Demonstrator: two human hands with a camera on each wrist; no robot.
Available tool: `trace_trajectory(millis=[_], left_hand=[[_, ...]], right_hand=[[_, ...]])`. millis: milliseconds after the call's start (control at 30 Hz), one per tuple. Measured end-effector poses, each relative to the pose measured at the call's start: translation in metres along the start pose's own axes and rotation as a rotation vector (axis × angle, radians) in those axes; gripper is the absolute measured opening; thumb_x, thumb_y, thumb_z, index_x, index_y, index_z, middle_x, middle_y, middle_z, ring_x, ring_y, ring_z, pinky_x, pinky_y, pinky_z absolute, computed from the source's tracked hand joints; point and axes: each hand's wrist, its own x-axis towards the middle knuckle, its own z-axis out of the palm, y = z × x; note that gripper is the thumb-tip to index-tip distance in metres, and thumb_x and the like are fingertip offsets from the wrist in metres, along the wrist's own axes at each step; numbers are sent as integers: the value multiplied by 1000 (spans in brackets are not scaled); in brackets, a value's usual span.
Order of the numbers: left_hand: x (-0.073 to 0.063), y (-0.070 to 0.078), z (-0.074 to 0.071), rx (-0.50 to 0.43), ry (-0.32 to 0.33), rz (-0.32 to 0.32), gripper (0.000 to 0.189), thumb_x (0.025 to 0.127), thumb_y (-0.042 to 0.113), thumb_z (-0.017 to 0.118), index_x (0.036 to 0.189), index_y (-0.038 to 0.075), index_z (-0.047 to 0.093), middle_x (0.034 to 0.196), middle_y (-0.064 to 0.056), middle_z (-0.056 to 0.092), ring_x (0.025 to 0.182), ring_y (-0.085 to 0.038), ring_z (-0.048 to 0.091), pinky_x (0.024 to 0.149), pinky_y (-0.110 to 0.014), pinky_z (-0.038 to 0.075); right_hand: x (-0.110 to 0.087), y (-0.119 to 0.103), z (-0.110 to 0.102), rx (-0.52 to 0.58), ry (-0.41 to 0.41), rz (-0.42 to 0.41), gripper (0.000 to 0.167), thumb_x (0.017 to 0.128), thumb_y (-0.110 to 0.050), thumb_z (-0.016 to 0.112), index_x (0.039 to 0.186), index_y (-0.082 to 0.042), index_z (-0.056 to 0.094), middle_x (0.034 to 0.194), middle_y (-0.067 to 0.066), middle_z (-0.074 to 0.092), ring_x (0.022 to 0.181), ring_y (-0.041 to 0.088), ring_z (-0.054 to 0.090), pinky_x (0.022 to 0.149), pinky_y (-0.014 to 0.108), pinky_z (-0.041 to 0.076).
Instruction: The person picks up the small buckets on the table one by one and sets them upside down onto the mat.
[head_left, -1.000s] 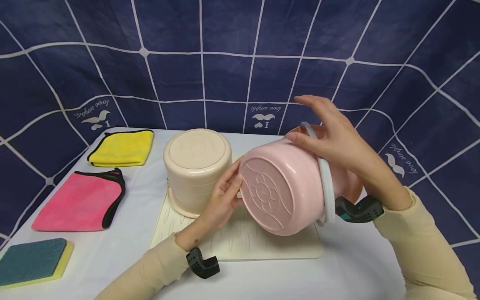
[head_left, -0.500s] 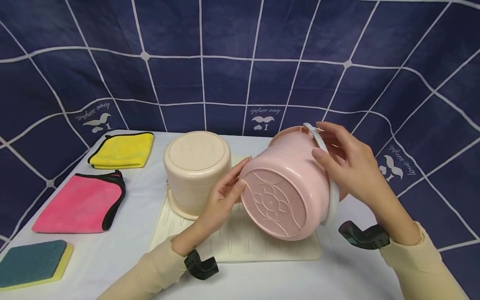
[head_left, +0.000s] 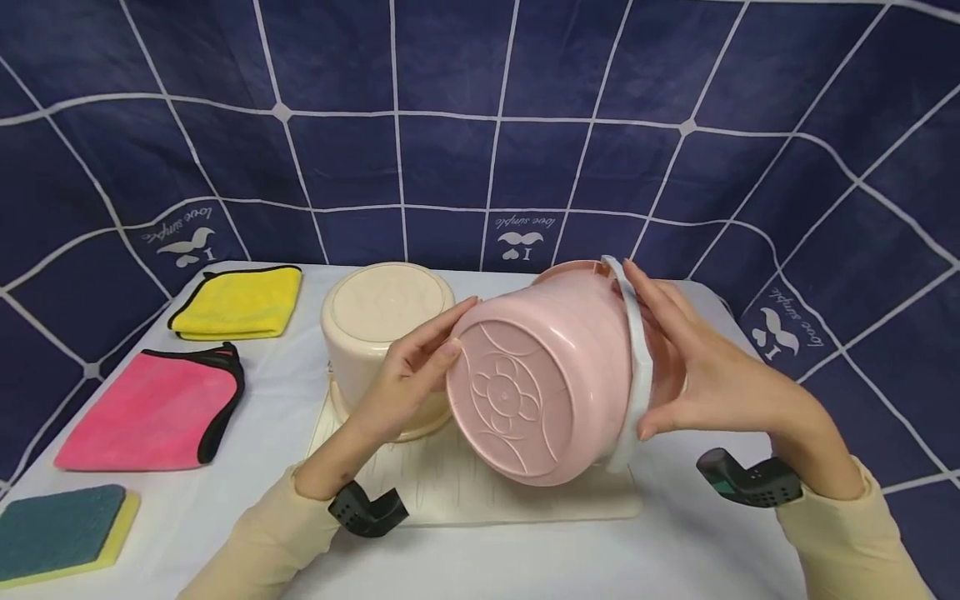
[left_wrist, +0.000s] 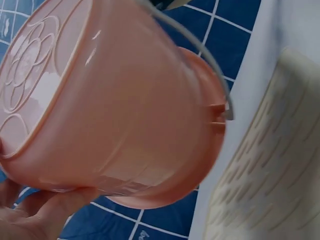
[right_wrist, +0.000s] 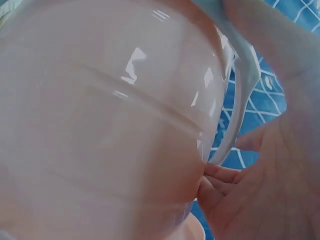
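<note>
A pink bucket (head_left: 517, 392) lies tilted on its side in the air above a cream ridged mat (head_left: 480, 500), its flower-embossed base turned towards me. My left hand (head_left: 405, 375) grips the edge of the base, thumb on the base and fingers along the wall. At the mouth end, my right hand (head_left: 712, 375) spans the side by the pale handle (head_left: 637, 367), fingers above and thumb below. In the right wrist view its fingertips (right_wrist: 217, 177) touch the wall beside the handle. An upside-down cream bucket (head_left: 390, 308) stands on the mat behind my left hand.
Along the left of the white-covered table (head_left: 540, 562) lie a folded yellow cloth (head_left: 236, 304), a pink cloth with black edging (head_left: 153, 408) and a green-and-yellow sponge (head_left: 63, 533). A dark blue tile-patterned cloth (head_left: 450, 75) hangs behind and at both sides.
My right hand has come down from above the handle to the side of the bucket's mouth end. The pink bucket has turned and, with my left hand, shifted slightly left.
</note>
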Motion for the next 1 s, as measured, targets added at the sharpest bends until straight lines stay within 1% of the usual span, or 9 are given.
trace_trajectory(millis=[100,167,233,367,467,567,700,900,1000], left_hand=[[6,6,-3,43,-12,-23,43,99,3,42,142,4,38,139,-10,45,111,-28,54,75,-42,52],[12,10,-5,66,-35,-27,47,96,-2,46,142,3,38,138,-10,45,112,-27,53,81,-40,50],[18,12,-7,84,-77,-30,58,90,-8,54,144,2,35,140,-10,43,114,-27,52,86,-39,48],[29,14,-8,88,-202,-30,93,72,-17,70,149,6,23,148,-6,30,124,-26,42,93,-39,42],[33,13,-7,216,-259,-4,106,65,-11,80,150,10,20,153,-1,16,135,-19,26,99,-36,36],[35,10,-7,492,-256,20,111,61,6,88,150,14,22,154,1,9,138,-13,13,104,-33,29],[44,8,-5,760,-241,-21,113,58,20,91,149,17,26,154,-4,12,137,-19,17,102,-34,32],[64,5,0,853,-248,-75,110,58,25,91,148,16,29,151,-12,21,136,-25,22,104,-40,27],[68,0,4,819,-213,-92,106,59,24,91,147,14,32,150,-14,24,134,-26,25,99,-36,36]], right_hand=[[0,9,4,-7,22,11,138,47,-41,92,152,-19,7,139,8,30,122,20,30,96,29,33],[1,19,8,34,39,21,133,48,-39,92,152,-19,11,141,10,30,124,23,31,98,28,33],[1,31,13,110,44,39,127,52,-33,92,152,-18,14,142,13,29,127,25,31,100,28,33],[-3,55,25,275,70,85,119,57,-11,90,151,-12,17,148,17,23,134,26,27,100,17,28],[-7,66,35,316,131,132,109,61,-5,86,149,-7,22,149,19,24,134,24,28,99,17,30],[-9,74,44,305,199,160,97,64,-2,83,145,-3,30,145,20,33,129,19,37,96,18,34],[-10,83,54,274,249,164,89,64,1,82,141,1,37,138,21,42,121,6,44,91,19,39],[-10,102,62,424,270,178,81,70,3,76,138,10,34,137,30,37,116,2,47,89,21,42],[-13,112,65,494,276,199,76,74,2,74,137,14,32,136,35,33,114,3,50,87,22,43]])
